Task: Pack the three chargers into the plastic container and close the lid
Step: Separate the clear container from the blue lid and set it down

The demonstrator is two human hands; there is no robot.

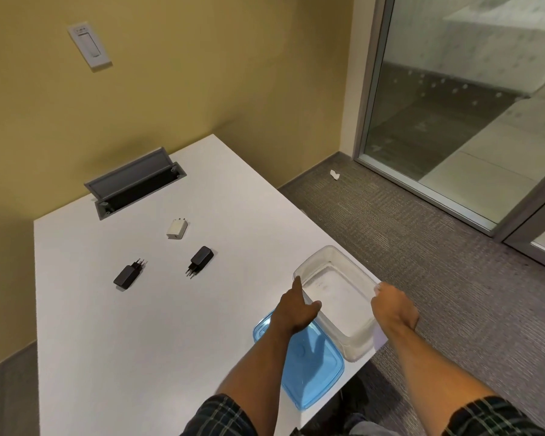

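Observation:
A clear plastic container (pixel 337 259) stands open and empty near the table's right edge. My left hand (pixel 296 306) grips its left rim, forefinger stretched along the wall. My right hand (pixel 390 305) holds its right rim. The blue lid (pixel 315 369) lies flat on the table just in front of the container, partly under my left forearm. Three chargers lie apart on the table to the left: a white charger (pixel 177 229) farthest back, a black charger (pixel 199 259) in the middle, and another black charger (pixel 128 273) further left.
The white table (pixel 123 341) ends close to the right of the container, with grey carpet below. An open grey cable hatch (pixel 136 187) sits at the table's far side by the yellow wall. A glass wall stands at the right.

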